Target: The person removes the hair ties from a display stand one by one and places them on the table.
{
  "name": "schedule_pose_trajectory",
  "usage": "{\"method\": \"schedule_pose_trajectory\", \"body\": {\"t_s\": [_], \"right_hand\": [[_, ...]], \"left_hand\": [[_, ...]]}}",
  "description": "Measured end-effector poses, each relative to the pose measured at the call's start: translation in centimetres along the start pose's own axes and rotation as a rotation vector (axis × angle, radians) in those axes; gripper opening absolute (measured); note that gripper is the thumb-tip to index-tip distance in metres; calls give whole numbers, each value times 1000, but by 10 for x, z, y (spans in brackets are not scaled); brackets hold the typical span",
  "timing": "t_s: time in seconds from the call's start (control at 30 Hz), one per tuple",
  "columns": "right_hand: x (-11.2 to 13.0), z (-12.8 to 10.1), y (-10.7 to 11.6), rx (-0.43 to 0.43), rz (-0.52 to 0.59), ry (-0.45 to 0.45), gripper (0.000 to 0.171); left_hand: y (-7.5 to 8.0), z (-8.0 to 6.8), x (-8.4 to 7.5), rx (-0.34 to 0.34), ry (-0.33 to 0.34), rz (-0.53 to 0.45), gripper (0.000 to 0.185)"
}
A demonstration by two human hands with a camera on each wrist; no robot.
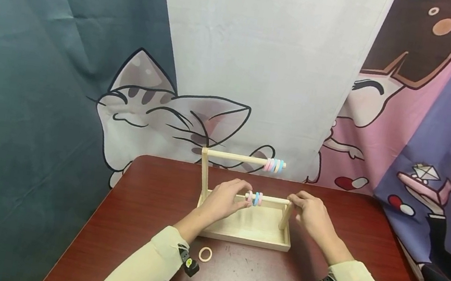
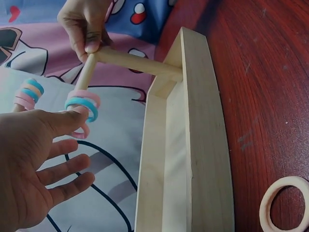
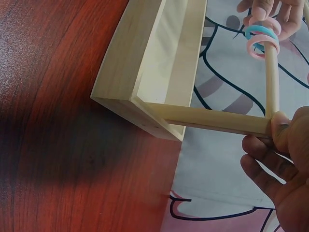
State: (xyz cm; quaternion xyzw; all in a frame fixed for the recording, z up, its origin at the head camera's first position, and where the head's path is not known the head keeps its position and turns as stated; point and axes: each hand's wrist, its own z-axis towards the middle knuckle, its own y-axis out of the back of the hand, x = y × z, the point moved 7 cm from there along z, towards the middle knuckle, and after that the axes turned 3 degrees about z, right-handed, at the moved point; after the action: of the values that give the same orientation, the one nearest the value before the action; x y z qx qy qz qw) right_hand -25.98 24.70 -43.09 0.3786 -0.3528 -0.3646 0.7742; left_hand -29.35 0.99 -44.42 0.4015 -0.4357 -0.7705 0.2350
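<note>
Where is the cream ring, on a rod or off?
Off. The cream ring lies flat on the table in front of the wooden tray, apart from the pink and blue rings threaded on the lower rod.

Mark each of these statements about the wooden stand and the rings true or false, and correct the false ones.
1. The right hand grips the end of the lower rod. True.
2. A loose ring lies on the table in front of the tray. True.
3. The upper rod holds no rings. False: pink, yellow and blue rings sit near its right end.
4. The left hand holds the loose ring. False: it is at the rings on the lower rod.
5. The table is white. False: it is dark red-brown wood.
</note>
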Motion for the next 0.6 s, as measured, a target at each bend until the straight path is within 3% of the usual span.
{"method": "schedule_pose_trajectory", "body": {"t_s": [0.27,0.6], "right_hand": [[3,0,2,-3,-3,11,30],[0,-1,0,-2,-6,14,29]], "left_hand": [[6,-4,4,-35,5,-40,27],[13,-14,14,-67,30,14,32]]}}
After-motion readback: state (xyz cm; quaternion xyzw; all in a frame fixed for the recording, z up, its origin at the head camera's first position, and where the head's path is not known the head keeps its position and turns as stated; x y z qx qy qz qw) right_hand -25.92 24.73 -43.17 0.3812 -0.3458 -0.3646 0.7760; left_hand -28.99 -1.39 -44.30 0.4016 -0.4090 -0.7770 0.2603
